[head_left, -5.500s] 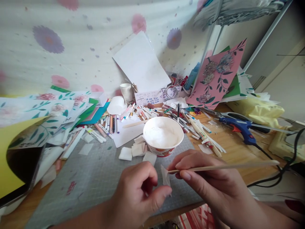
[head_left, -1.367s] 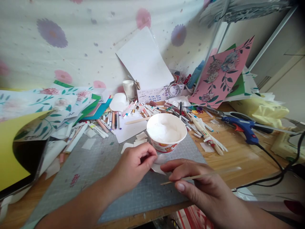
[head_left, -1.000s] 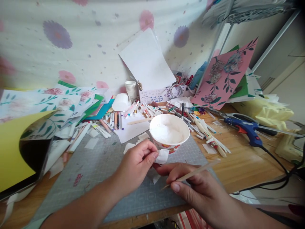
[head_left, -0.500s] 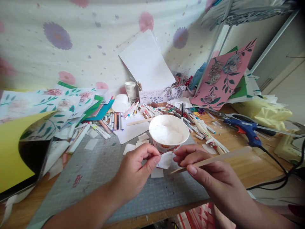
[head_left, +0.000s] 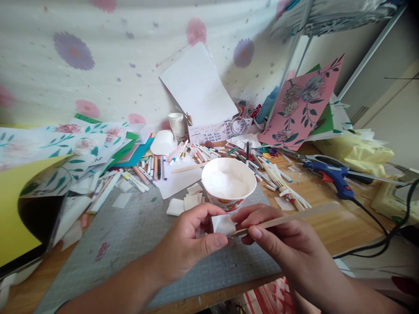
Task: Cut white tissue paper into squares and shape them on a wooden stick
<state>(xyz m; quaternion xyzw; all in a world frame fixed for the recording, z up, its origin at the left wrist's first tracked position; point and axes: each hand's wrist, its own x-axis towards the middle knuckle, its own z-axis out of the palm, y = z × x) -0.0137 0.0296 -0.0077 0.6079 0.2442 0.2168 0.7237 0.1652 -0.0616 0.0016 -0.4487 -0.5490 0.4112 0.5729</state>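
My left hand (head_left: pixel 193 242) pinches a small white paper square (head_left: pixel 223 223) between thumb and fingers, just above the grey cutting mat (head_left: pixel 131 235). My right hand (head_left: pixel 288 244) grips a thin wooden stick (head_left: pixel 288 219), whose pointed end touches the paper square. Right behind both hands stands a white paper cup (head_left: pixel 228 184) filled with white paste. Several more white paper squares (head_left: pixel 185 203) lie on the mat to the cup's left.
Many marker pens (head_left: pixel 153 168) lie scattered behind the mat. A blue glue gun (head_left: pixel 329 175) with a black cord rests at the right. Flower-printed sheets (head_left: pixel 65 148) and a yellow sheet (head_left: pixel 19 209) pile at the left. A pink flower card (head_left: pixel 301 107) leans at the back right.
My left hand picked a paper square up off the mat and lifted it. My right hand brought the stick's tip to that square. The view shifted slightly.
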